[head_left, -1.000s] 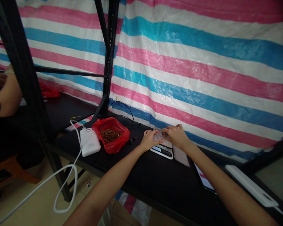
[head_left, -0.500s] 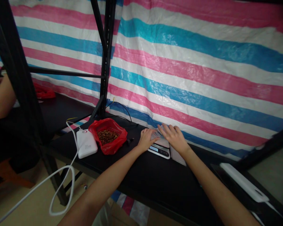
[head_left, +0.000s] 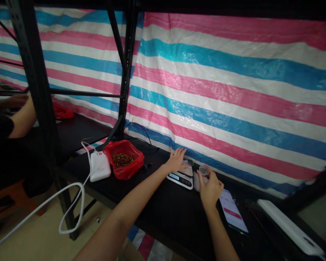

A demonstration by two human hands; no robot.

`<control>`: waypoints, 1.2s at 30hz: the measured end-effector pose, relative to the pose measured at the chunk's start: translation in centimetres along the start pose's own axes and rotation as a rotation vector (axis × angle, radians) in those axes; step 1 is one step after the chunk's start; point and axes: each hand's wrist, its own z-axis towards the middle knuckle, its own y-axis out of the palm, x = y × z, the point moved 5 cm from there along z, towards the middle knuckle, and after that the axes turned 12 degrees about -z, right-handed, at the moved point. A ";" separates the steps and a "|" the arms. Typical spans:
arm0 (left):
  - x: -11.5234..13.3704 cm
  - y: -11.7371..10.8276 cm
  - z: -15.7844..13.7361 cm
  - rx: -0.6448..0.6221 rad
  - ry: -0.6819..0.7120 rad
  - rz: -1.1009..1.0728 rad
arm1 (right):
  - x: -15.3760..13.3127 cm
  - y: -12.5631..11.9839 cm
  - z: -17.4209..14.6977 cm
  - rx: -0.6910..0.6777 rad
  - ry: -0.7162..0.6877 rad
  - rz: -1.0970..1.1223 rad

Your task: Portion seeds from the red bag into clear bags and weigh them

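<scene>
Two hands [head_left: 175,162] [head_left: 210,190] parted; right holds one cup [head_left: 204,170].

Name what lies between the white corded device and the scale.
Head view: beside the white corded device sits a red bag of brown pieces, then a small dark object; the left forearm also crosses there, nearest the scale.

My bare left hand [head_left: 177,161] and bare right hand [head_left: 210,186], slim-fingered, with narrow bare wrists [head_left: 164,170] and slender uncovered forearms [head_left: 142,195].

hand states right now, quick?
Left hand: open, fingers spread at the scale; contact can't be told.
Right hand: closed on a clear cup.
</scene>
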 end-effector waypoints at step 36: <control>-8.8 -10.6 -26.0 0.929 -0.780 -0.831 | -31.6 7.2 -1.2 -0.476 -1.228 -0.044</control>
